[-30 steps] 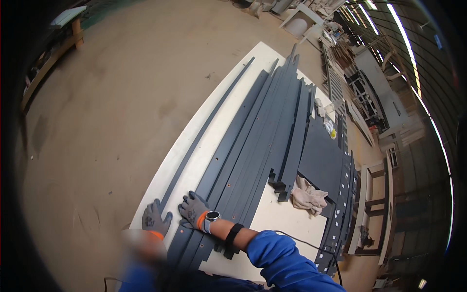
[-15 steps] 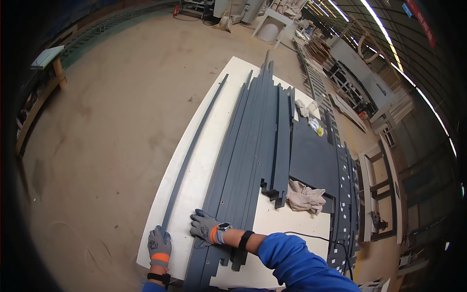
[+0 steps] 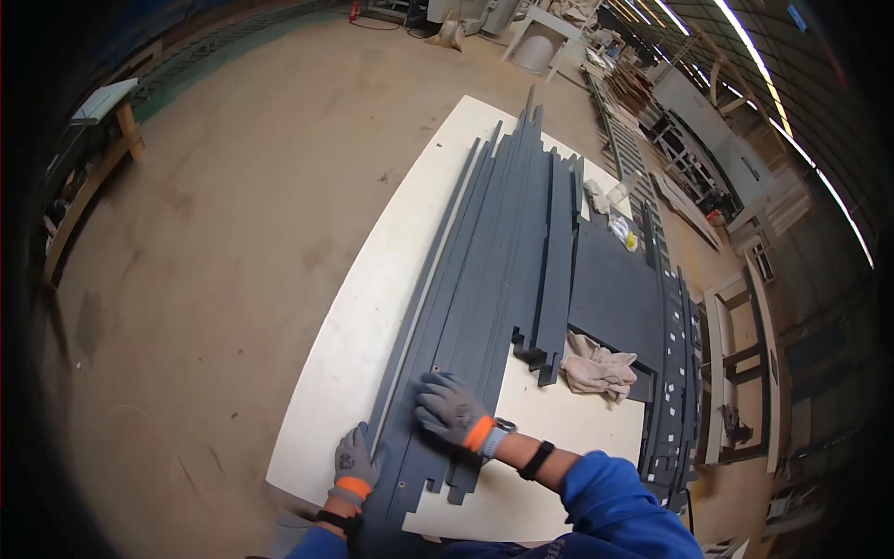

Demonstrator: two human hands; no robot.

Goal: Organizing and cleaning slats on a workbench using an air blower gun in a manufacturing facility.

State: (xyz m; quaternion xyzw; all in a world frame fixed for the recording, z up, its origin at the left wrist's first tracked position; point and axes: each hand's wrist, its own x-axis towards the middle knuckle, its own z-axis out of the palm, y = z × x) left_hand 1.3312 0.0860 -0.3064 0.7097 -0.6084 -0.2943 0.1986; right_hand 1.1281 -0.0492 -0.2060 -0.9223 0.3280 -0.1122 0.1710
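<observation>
My left hand [image 3: 356, 461], in a grey glove with an orange cuff, is closed on the near end of a long thin dark grey strip [image 3: 421, 289]. The strip lies lengthwise along the left side of a row of dark grey boards [image 3: 484, 270], with only a narrow gap of white tabletop between them farther up. My right hand [image 3: 452, 410], gloved alike, rests over the near part of the boards with its fingers stretched out and slightly bent. It grips nothing that I can see. Several boards have small holes and notched near ends.
The white table [image 3: 340, 363] bears everything. Right of the boards lie a crumpled beige cloth [image 3: 599, 368], a broad dark panel [image 3: 615, 279] and several strips with white labels [image 3: 672, 363]. Farther right stands a wooden frame [image 3: 740, 363]. A roller conveyor [image 3: 626, 149] runs beyond the table.
My left hand has moved the thin strip rightward across the white tabletop to the boards. My right hand has shifted right and slightly away from me, onto the boards.
</observation>
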